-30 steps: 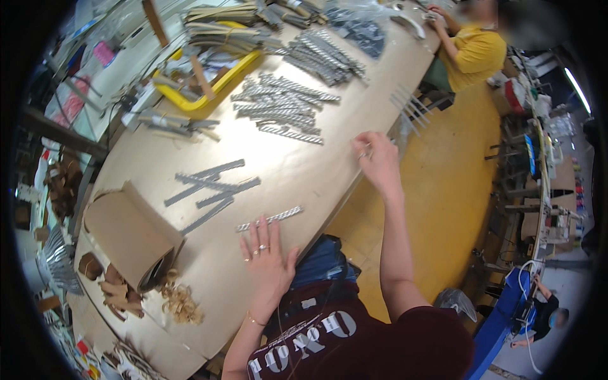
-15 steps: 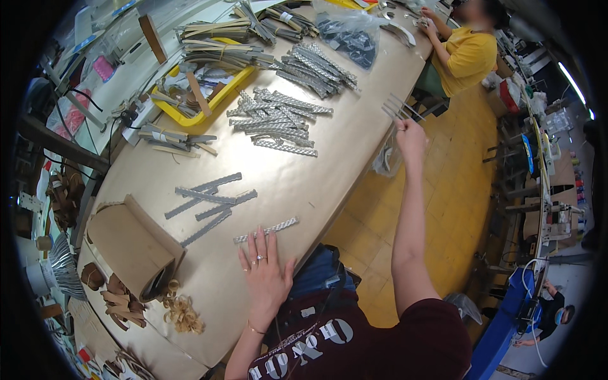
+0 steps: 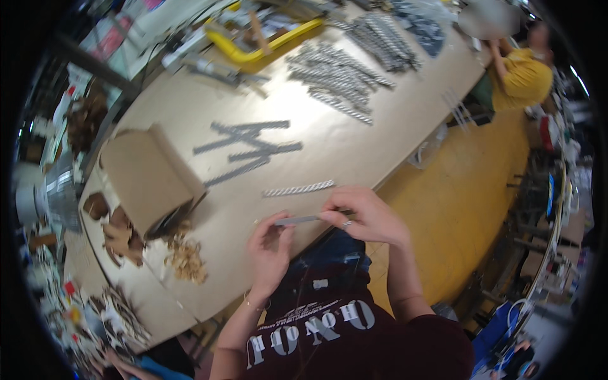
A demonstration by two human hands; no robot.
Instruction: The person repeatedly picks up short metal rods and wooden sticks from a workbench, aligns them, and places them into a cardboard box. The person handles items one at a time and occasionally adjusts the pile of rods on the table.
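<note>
A narrow, flat grey strip point(image 3: 296, 220) stretches between my two hands above the table's near edge. My left hand point(image 3: 269, 248) pinches its left end between thumb and fingers. The right end is in the closed fingers of my right hand point(image 3: 370, 218), which partly hide it. Just beyond my hands a short braided silver strip point(image 3: 299, 189) lies flat on the table, touched by neither hand. Farther left, several dark grey strips point(image 3: 250, 147) lie crossed over one another. A heap of braided silver strips point(image 3: 335, 79) is spread toward the back.
At left, a brown cardboard roll point(image 3: 149, 180) lies beside brown scraps point(image 3: 123, 237) and pale curled shavings point(image 3: 185, 258). A yellow tray point(image 3: 237, 50) stands at the back. Thin strips point(image 3: 457, 109) jut past the table's right edge. A person in yellow point(image 3: 522, 79) sits at far right.
My right hand has come back from the thin strips at the right edge to the middle. My left hand has lifted off the braided strip. Both now hold a grey strip; the view has shifted.
</note>
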